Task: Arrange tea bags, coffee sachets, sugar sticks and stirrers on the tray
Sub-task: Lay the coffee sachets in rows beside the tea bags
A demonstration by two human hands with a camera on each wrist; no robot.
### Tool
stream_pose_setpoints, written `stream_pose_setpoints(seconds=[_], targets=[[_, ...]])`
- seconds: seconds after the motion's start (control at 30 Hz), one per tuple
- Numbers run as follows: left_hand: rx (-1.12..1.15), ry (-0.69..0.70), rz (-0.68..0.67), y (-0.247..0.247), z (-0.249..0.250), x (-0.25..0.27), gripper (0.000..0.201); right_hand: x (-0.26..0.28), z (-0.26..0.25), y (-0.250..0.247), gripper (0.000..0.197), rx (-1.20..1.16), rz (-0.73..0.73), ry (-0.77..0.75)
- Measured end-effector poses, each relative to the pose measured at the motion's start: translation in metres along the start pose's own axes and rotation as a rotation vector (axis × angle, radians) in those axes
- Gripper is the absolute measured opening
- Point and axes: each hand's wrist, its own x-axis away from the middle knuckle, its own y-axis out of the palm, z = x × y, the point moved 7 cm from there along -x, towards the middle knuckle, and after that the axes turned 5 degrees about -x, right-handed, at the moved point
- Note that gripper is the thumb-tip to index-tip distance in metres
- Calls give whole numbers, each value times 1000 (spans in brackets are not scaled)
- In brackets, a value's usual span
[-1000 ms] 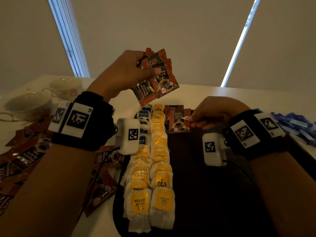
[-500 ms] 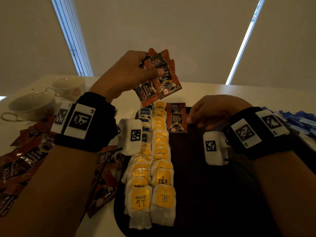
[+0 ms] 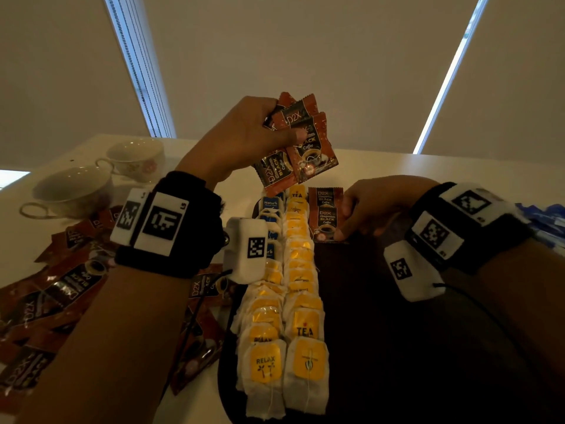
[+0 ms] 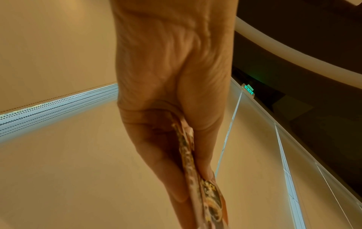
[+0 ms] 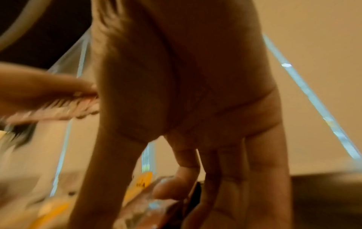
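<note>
From the head camera we see our left hand raised above the far end of the dark tray, fingers and thumb clamped on a fanned bunch of coffee sachets. Our right hand is low at the tray's far end, fingertips pinching the right edge of the nearer of two laid sachets, which lie overlapping just beside the two long rows of tea bags. More sachets lie scattered on the table to the left, near two teacups; blue packets, probably sugar sticks, wait at the right.

The left wrist camera shows the bunch edge-on, squeezed between thumb and fingers.

The right wrist camera is blurred; the thumb presses onto a glossy sachet, with a yellow tea tag behind.

We judge these sachets light, thin and slick-filmed, so the fanned bunch could slide apart. A firm pinch near the crimped end suits each one; flat fingertip pressure should keep the laid ones from skating on the tray.
</note>
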Motion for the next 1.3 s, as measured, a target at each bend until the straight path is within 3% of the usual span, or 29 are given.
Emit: stream_pose_setpoints(seconds=[0.33,0.5,0.67,0.87,0.93,1.0,1.1,1.23,1.3], targets=[[2,-40,14,-2,-10,-1,11,-5,-5,0,30,69,2,47],[-3,-56,25,-2,-15,-2,26,-10,0,-2,27,22,-5,17],[-28,-60,24,-1,-17,-4,28,-11,-4,-2,28,41,-32,-35],[-17,-110,-7,1,-20,-5,11,-4,-10,-12,34,80,-15,-74],[-13,-127,-33,4,-19,-4,10,4,-22,-25,35,-37,96,-161],[1,-141,-37,4,-19,-3,14,15,-33,-38,25,-343,177,-267],[63,-156,-38,2,-18,-1,12,29,-36,-47,21,-639,248,-298],[42,-164,-94,8,-14,0,15,42,-29,-48,20,-798,370,-315],[12,-143,-162,16,-9,1,25,50,-28,-47,26,-716,452,-385]])
